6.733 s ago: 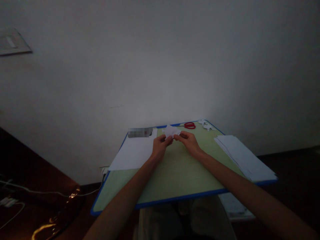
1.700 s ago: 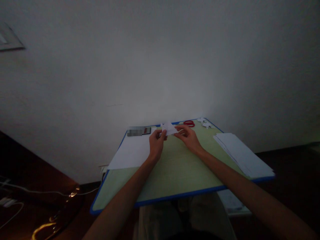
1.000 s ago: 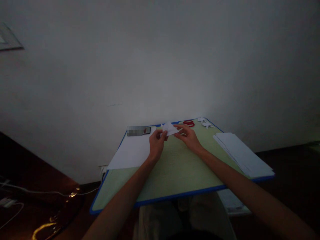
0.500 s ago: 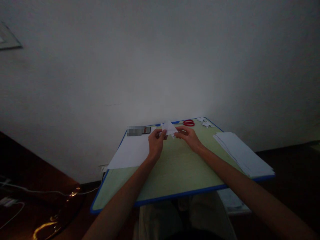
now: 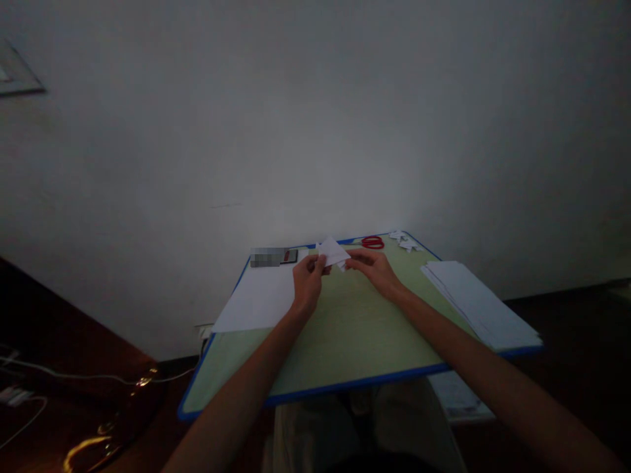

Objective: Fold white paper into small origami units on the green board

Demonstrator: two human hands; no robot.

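Between my hands, above the far middle of the table, is a small folded piece of white paper [image 5: 333, 251] with pointed corners. My left hand [image 5: 308, 276] pinches its left side, thumb on top. At its right corner, the fingertips of my right hand [image 5: 373, 268] are closed on the edge; the exact grip there is small and dim. Red-handled scissors [image 5: 373, 242] lie just beyond my right hand, their blades partly hidden behind the paper. Two folded paper shapes [image 5: 409, 246] rest near the far right corner.
The pale green table [image 5: 355, 335] has a blue rim and stands against a wall. A white sheet [image 5: 256, 302] lies on the left, with a dark phone-like object [image 5: 290, 256] at its far end. A stack of white paper [image 5: 480, 302] covers the right side.
The folded paper has tilted slightly in my fingers, so its top point and lower flap show more clearly. Both hands stay almost in place.
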